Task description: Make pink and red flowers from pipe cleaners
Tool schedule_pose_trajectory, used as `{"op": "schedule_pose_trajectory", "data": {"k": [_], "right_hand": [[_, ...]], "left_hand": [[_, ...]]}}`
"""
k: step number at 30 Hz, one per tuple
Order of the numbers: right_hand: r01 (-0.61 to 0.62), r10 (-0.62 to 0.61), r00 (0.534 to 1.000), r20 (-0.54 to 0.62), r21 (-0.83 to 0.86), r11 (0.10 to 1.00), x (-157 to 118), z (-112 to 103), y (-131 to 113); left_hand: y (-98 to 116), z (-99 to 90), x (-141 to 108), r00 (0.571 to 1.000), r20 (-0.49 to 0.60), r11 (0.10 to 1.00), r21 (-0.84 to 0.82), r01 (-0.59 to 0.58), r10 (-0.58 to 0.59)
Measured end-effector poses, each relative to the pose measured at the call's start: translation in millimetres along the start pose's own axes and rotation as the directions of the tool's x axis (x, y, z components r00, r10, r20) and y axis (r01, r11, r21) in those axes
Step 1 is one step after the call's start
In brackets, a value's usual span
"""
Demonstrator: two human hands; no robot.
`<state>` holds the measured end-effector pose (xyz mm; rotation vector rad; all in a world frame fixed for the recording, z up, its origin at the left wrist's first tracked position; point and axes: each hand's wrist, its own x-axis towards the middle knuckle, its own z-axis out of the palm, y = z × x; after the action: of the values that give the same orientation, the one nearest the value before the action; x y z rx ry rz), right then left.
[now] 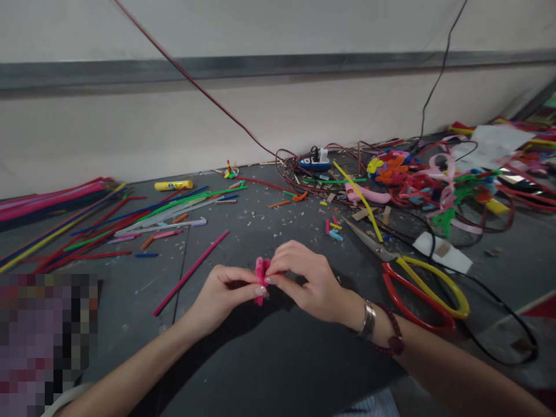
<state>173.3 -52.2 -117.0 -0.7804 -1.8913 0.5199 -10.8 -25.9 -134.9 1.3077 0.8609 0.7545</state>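
Between my two hands, above the dark table (269, 370), is a small pink pipe cleaner piece (261, 268), bent into loops. My left hand (228, 291) pinches its lower part between thumb and fingers. From the other side, my right hand (304, 278) pinches it with thumb and forefinger; the fingertips hide part of it. A straight pink pipe cleaner (191, 272) lies on the table left of my left hand. Large scissors (393, 258) with one red and one yellow handle rest to the right of my right hand, blades pointing away.
Loose pipe cleaners (143, 217) in many colours spread over the left side, near a yellow tube (174, 185). A blue and white power strip (315, 163) sits among tangled red cords by the wall. Colourful pipe cleaner flowers (391, 169) are heaped at the right. Short offcuts (333, 227) lie beyond my right hand.
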Motion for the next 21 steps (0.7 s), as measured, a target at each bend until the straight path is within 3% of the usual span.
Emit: {"op": "schedule_pose_trajectory", "data": {"k": [8, 11, 15, 18, 21], "right_hand": [[-0.144, 0.145, 0.989, -0.005, 0.104, 0.984, 2.4, -2.9, -2.1], [-0.317, 0.321, 0.947, 0.018, 0.217, 0.923, 5.4, -4.5, 1.0], [-0.504, 0.475, 0.862, 0.177, 0.397, 0.767, 7.3, -3.3, 4.3], [-0.556, 0.529, 0.824, 0.203, 0.471, 0.685, 7.3, -1.5, 4.0], [-0.561, 0.543, 0.817, 0.193, 0.48, 0.675, 6.9, -0.8, 2.4]], "left_hand": [[1.4, 0.6, -0.3, 0.999, 0.024, 0.998, -0.047, 0.045, -0.044], [2.9, 1.4, -0.5, 0.989, 0.125, 0.986, -0.132, 0.1, -0.084], [5.2, 2.8, -1.7, 0.971, 0.207, 0.974, -0.163, 0.158, -0.122], [5.1, 2.9, -2.3, 0.966, 0.229, 0.972, -0.171, 0.161, -0.12], [4.6, 2.7, -2.6, 0.965, 0.237, 0.973, -0.168, 0.158, -0.115]]}}
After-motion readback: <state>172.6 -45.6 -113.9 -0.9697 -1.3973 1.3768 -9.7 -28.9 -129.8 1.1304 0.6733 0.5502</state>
